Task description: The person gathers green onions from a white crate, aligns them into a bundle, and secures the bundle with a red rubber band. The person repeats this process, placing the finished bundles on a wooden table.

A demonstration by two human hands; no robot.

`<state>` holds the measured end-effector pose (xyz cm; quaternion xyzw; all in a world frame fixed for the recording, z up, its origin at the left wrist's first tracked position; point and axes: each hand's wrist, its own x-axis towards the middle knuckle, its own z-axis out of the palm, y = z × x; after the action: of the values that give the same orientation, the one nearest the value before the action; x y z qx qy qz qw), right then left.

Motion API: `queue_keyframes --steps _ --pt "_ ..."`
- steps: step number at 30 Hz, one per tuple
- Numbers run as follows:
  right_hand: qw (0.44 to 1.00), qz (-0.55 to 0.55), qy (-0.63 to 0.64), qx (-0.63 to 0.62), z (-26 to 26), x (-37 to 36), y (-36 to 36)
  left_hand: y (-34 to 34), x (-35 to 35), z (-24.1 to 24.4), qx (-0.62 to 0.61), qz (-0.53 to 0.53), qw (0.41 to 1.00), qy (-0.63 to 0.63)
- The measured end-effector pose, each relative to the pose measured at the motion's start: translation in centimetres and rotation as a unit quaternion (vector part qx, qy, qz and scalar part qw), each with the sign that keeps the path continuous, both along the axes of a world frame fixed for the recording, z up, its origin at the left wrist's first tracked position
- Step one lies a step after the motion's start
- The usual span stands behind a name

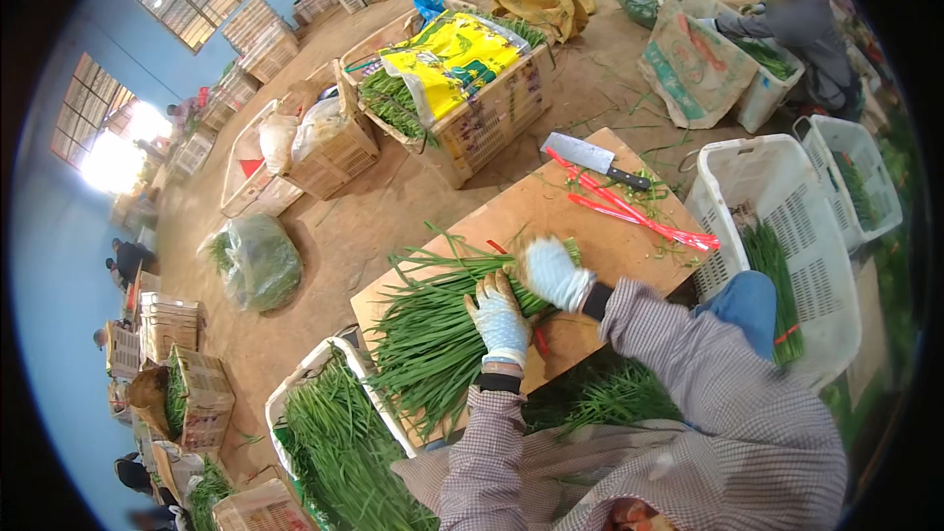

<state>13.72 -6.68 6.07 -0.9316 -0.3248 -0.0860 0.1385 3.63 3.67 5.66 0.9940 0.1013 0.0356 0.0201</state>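
Observation:
A large bundle of long green stalks, like garlic chives, lies across a wooden board. My left hand, in a patterned work glove with soiled fingertips, rests on top of the bundle with its fingers apart. My right hand, gloved too and blurred, is at the bundle's cut end; its fingers are hard to make out. Bits of red tape show under the bundle at both sides. Further up the board lie a cleaver with a black handle and several red plastic strips, among green trimmings.
A white crate of green stalks stands left of the board; another white crate with a tied bundle stands right. Beyond are a crate topped with yellow plastic and a bagged bundle. A co-worker bends over a crate at upper right.

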Motion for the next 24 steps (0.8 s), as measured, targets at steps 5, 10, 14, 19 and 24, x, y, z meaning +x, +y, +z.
queue_keyframes --steps 5,10,14,19,24 --pt "0.993 0.047 -0.079 0.081 -3.0 -1.3 -0.9 0.4 0.7 2.6 0.043 -0.079 0.996 0.006" --pt "0.995 0.085 0.018 0.056 -2.2 -0.1 -0.9 3.5 2.9 0.8 -0.064 -0.171 0.979 0.089" --pt "0.982 0.084 0.058 0.161 -2.7 5.7 -0.4 3.5 3.7 1.0 -0.11 -0.162 0.975 0.104" --pt "0.894 0.09 0.397 0.188 -2.2 9.1 3.7 3.8 2.9 0.4 -0.107 -0.162 0.98 0.049" --pt "0.946 0.097 0.184 0.249 -1.9 13.6 5.4 3.8 2.9 0.7 -0.134 -0.155 0.977 0.054"
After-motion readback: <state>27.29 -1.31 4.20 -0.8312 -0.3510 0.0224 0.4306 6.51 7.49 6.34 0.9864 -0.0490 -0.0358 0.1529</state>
